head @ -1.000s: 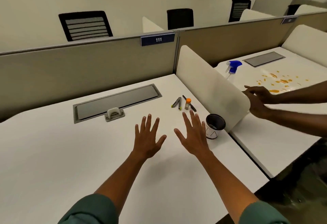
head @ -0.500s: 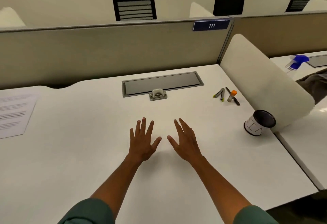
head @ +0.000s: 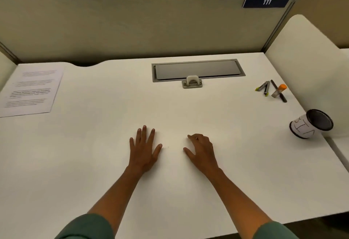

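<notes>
Left hand [head: 144,150]: palm down, flat on the white laminate desk top [head: 188,110], fingers straight and slightly spread, holding nothing. Right hand [head: 201,152]: just beside it, apart from it, fingers loosely curled with the tips touching the desk top, thumb out to the side, holding nothing. Both hands lie near the middle of the front half of the desk top.

Grey rectangular cable hatch [head: 198,69]: set into the desk top toward the back, beyond the hands. Printed white paper sheet [head: 32,89]: flat at the far left. Orange-capped grey glue stick [head: 279,91]: lying at the far right among pens. White paper cup with black rim [head: 309,125]: on its side at the right edge, well apart from the right hand. Dark blue plate marked 111 [head: 266,2]: on the beige partition.
</notes>
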Demonstrator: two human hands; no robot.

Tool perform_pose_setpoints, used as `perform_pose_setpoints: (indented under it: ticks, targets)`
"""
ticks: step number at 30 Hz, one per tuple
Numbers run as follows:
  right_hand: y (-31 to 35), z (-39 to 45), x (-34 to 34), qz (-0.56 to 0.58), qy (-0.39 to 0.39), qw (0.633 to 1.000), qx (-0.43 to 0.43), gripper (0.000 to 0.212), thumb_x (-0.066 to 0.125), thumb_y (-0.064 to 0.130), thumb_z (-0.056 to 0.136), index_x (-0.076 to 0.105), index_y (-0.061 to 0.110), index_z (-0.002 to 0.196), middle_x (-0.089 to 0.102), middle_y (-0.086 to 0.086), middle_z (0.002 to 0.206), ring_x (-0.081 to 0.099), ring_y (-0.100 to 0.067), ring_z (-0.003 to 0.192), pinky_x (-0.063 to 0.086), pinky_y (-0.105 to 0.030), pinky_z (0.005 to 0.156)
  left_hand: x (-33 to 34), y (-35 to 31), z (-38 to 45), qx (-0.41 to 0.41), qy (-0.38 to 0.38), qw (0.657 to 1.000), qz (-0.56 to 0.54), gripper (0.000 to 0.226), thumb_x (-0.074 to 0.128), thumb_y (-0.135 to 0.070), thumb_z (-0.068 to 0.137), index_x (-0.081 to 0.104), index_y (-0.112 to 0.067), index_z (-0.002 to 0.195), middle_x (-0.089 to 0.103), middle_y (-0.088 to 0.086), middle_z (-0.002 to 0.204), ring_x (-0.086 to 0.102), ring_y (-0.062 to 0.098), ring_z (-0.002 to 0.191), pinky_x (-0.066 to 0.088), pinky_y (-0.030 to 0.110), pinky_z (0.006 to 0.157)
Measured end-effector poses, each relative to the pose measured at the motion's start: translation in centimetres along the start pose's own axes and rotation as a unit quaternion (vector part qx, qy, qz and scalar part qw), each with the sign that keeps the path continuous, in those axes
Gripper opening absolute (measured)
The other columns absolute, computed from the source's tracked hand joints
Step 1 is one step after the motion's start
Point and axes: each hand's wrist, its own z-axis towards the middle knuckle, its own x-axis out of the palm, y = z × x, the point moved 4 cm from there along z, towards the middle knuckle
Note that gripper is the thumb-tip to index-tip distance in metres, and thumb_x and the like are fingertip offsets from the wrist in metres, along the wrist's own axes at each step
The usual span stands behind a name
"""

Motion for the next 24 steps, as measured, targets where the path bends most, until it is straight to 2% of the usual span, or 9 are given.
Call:
perform_pose_setpoints:
  ticks: [3, 7, 11, 15, 24]
  targets:
    - [1.1, -0.1, 0.9, 0.002, -0.003, 1.0, -0.025, 0.034, 0.066, 0.033, 0.086, 0.066, 0.021, 0.118, 0.057, 0.003, 0.117, 0.05, -0.021, 0.108, 0.036, -0.031, 0.093, 0.3, 0.9, -0.2, 0.007, -0.003, 1.0, 0.006, 0.082, 0.004, -0.066, 0.084, 0.011, -0.025, 0.155, -0.005, 0.007, 0.164, -0.005, 0.026, 0.151, 0.005, 0.051, 0.12]
    - [2.9, 0.3, 2.0, 0.007, 0.006, 0.999, -0.042, 0.022, 0.067, 0.031, 0.086, 0.072, 0.023, 0.106, 0.06, 0.003, 0.107, 0.053, -0.021, 0.1, 0.037, -0.032, 0.088, 1.1, 1.5, -0.4, 0.019, -0.014, 1.0, 0.018, 0.068, 0.026, -0.057, 0.097, 0.012, -0.025, 0.155, -0.006, 0.006, 0.164, -0.005, 0.026, 0.151, 0.004, 0.051, 0.121]
    - [4.5, 1.1, 2.5, -0.001, 0.03, 0.999, -0.042, 0.018, 0.064, 0.033, 0.089, 0.073, 0.028, 0.103, 0.062, 0.006, 0.104, 0.052, -0.019, 0.099, 0.036, -0.033, 0.086, 1.3, 1.5, -0.4, 0.026, -0.025, 0.999, 0.008, 0.068, 0.024, -0.057, 0.096, 0.013, -0.025, 0.155, -0.004, 0.007, 0.164, -0.004, 0.026, 0.151, 0.004, 0.051, 0.121]
    - [5.7, 2.1, 2.5, -0.038, 0.054, 0.997, -0.044, 0.016, 0.059, 0.034, 0.092, 0.072, 0.03, 0.101, 0.064, 0.01, 0.103, 0.053, -0.017, 0.099, 0.038, -0.034, 0.084, 1.6, 1.7, -0.4, 0.019, -0.02, 1.0, 0.008, 0.067, 0.031, -0.055, 0.098, 0.01, -0.027, 0.155, -0.009, 0.005, 0.164, -0.009, 0.023, 0.151, 0.001, 0.049, 0.122]
    - [7.1, 3.2, 2.7, -0.114, 0.065, 0.99, -0.051, 0.013, 0.057, 0.024, 0.094, 0.069, 0.024, 0.091, 0.062, 0.004, 0.095, 0.055, -0.023, 0.09, 0.042, -0.034, 0.076, 1.7, 1.8, -0.4, 0.017, -0.017, 1.0, 0.005, 0.068, 0.028, -0.056, 0.098, 0.005, -0.028, 0.155, -0.013, 0.004, 0.163, -0.011, 0.022, 0.151, -0.002, 0.047, 0.122]
